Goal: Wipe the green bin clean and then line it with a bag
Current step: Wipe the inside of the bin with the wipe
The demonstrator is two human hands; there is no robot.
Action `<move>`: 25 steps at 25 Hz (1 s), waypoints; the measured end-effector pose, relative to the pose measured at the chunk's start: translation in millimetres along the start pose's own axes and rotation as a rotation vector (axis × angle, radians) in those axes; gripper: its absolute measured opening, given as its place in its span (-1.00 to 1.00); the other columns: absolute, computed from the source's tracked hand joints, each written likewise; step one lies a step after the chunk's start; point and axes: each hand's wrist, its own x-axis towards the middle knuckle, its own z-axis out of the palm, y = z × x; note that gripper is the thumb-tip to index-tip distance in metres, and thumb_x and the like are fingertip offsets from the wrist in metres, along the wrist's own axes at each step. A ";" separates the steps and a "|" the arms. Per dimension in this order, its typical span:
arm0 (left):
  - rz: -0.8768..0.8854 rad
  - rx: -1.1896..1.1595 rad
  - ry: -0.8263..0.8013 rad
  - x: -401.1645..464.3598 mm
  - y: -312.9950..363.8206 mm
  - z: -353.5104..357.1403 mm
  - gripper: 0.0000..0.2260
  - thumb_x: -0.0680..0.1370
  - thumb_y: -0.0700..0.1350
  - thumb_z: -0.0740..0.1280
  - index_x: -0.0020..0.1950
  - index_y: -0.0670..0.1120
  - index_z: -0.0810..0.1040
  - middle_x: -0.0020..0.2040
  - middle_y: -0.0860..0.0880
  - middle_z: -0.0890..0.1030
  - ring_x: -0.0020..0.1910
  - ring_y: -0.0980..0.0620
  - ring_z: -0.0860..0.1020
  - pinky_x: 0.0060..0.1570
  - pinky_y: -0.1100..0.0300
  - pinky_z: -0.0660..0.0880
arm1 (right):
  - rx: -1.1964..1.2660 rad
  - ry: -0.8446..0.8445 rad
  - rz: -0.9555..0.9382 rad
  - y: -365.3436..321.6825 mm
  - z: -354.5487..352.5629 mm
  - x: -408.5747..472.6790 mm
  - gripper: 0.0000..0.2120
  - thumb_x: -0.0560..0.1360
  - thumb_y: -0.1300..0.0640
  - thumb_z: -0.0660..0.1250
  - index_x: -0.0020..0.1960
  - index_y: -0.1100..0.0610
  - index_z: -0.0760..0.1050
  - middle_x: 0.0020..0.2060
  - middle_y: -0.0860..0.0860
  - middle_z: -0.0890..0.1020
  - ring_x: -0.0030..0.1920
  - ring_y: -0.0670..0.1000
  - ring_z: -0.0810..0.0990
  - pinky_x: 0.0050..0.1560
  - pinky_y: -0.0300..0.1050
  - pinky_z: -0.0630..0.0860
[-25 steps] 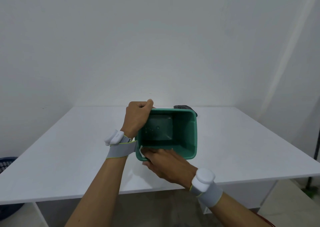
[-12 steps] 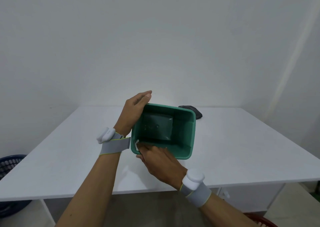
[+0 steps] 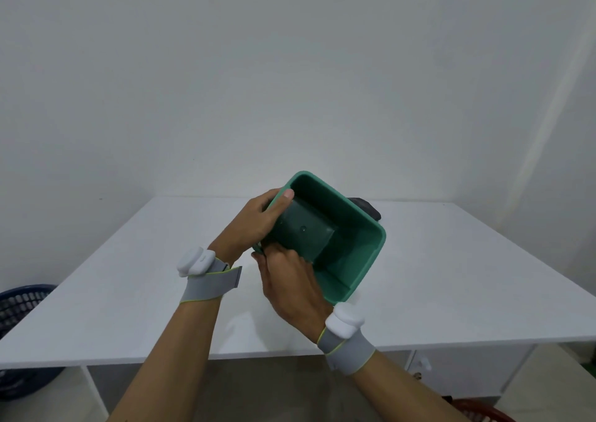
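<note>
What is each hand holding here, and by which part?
The left hand grips the green plastic bin by its left rim; the right hand presses inside its near wall.

A bare, plain room, more like a staged recording space than a lived-in home: blank white walls (image 3: pixel 290 83) meet in a corner on the right, and a plain white table (image 3: pixel 451 276) stands against the back wall with almost nothing on it. A dark blue plastic basket (image 3: pixel 19 305) sits on the floor at the left. White sensor units on grey wrist straps (image 3: pixel 209 279) add to the data-collection look.
</note>
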 end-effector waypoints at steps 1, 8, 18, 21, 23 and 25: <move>0.004 0.021 -0.013 -1.4 0.6 0.7 -0.63 0.72 0.23 0.19 0.35 0.07 0.63 0.19 0.09 0.68 0.15 0.18 0.62 0.07 0.27 0.53 | 0.015 0.020 0.019 -1.4 0.5 0.6 -0.75 0.70 0.04 0.22 0.19 0.18 0.57 -0.03 0.12 0.70 -0.21 0.13 0.65 -0.15 0.03 0.67; 0.091 -0.101 -0.037 -5.1 -1.3 1.0 -0.72 0.66 0.09 0.40 0.35 0.09 0.69 0.20 0.14 0.73 0.18 0.19 0.66 0.12 0.34 0.58 | 0.040 0.074 0.159 -12.7 -2.0 6.5 -0.79 0.70 0.16 0.23 0.18 0.23 0.58 -0.01 0.16 0.69 -0.11 0.15 0.67 -0.08 0.05 0.66; 0.095 -0.076 -0.030 3.4 14.0 4.8 -0.75 0.52 0.14 0.55 0.12 0.06 0.81 0.01 0.05 0.79 0.07 0.04 0.74 0.20 0.02 0.66 | 0.672 0.170 0.372 -16.9 -19.6 15.9 -0.77 0.65 0.10 0.31 -0.18 -0.05 0.52 -0.37 -0.21 0.59 -0.33 -0.13 0.53 -0.33 -0.36 0.41; 0.112 -0.109 -0.045 7.3 15.7 9.1 -0.83 0.53 0.06 0.57 0.02 0.00 0.82 0.09 0.09 0.78 0.16 0.13 0.72 0.25 0.16 0.59 | 0.792 0.192 0.375 -11.4 -23.8 10.5 -0.79 0.66 0.09 0.28 -0.13 -0.05 0.58 -0.35 -0.10 0.60 -0.32 -0.14 0.47 -0.29 -0.29 0.44; 0.121 -0.094 -0.047 10.3 17.2 11.4 -0.85 0.54 0.05 0.57 -0.03 -0.02 0.82 0.09 0.12 0.78 0.16 0.17 0.71 0.18 0.28 0.58 | 0.834 0.204 0.391 -9.0 -26.1 9.7 -0.79 0.66 0.11 0.26 -0.10 -0.04 0.60 -0.29 -0.01 0.63 -0.27 -0.11 0.50 -0.21 -0.23 0.50; 0.120 -0.088 -0.045 11.4 19.3 14.1 -0.84 0.54 0.06 0.57 -0.03 -0.01 0.82 0.06 0.11 0.79 0.13 0.17 0.72 0.06 0.37 0.58 | 0.860 0.214 0.430 -6.9 -28.0 10.9 -0.79 0.66 0.12 0.26 -0.08 0.00 0.62 -0.26 0.02 0.65 -0.25 -0.10 0.53 -0.19 -0.21 0.53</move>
